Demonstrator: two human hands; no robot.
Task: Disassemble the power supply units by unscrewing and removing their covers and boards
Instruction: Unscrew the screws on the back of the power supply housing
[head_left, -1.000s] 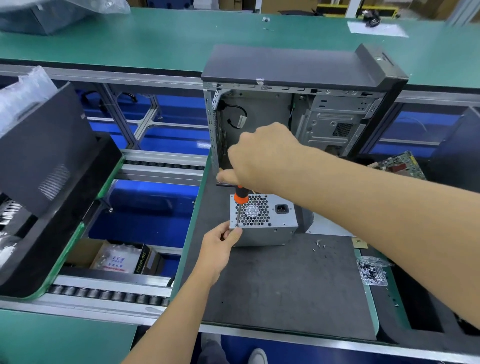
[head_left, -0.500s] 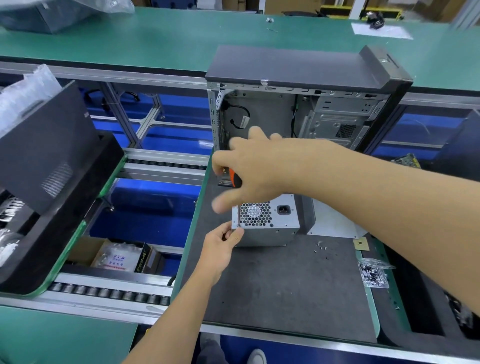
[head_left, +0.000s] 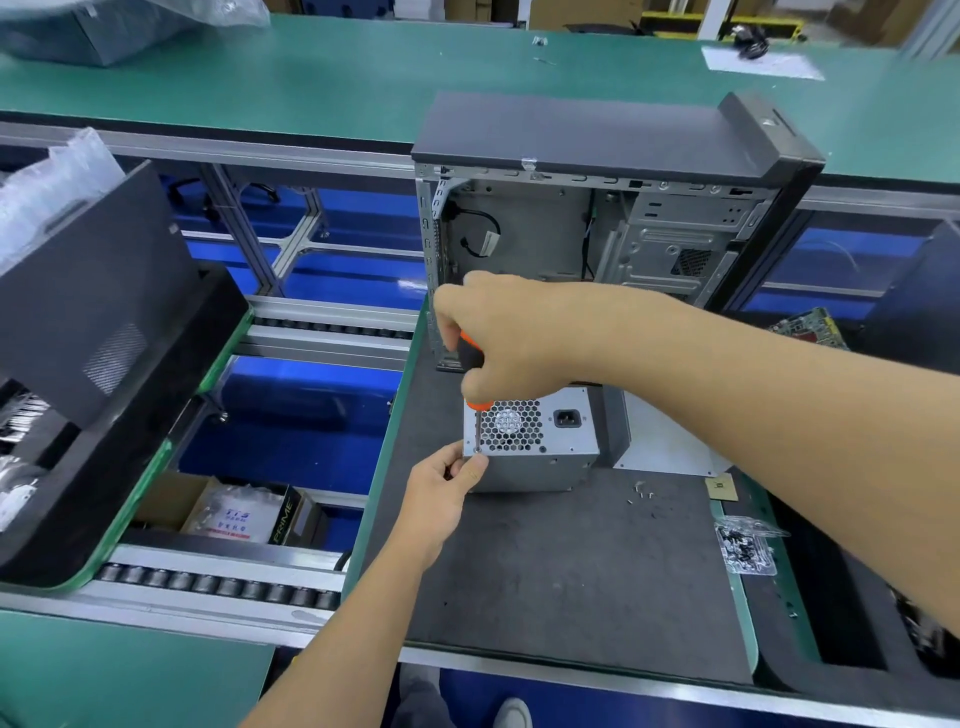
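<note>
A grey metal power supply unit (head_left: 545, 462) stands on the dark mat, its honeycomb fan grille and power socket facing up. My right hand (head_left: 509, 338) grips an orange-and-black screwdriver (head_left: 470, 358) held upright, its thin shaft reaching down to the unit's near-left corner. My left hand (head_left: 447, 480) pinches that same corner of the unit, thumb and fingers beside the screwdriver tip. The tip itself is too small to make out.
An open computer case (head_left: 597, 223) stands just behind the unit. Loose screws (head_left: 641, 493) lie on the mat (head_left: 571, 582) to the right, near a clear bag of screws (head_left: 748, 545). A black panel (head_left: 104, 322) leans at left above a roller conveyor (head_left: 218, 582).
My right hand had opened and lifted off the screwdriver; now it grips the handle again, lower, with the shaft on the unit's corner. My left hand stayed on the corner.
</note>
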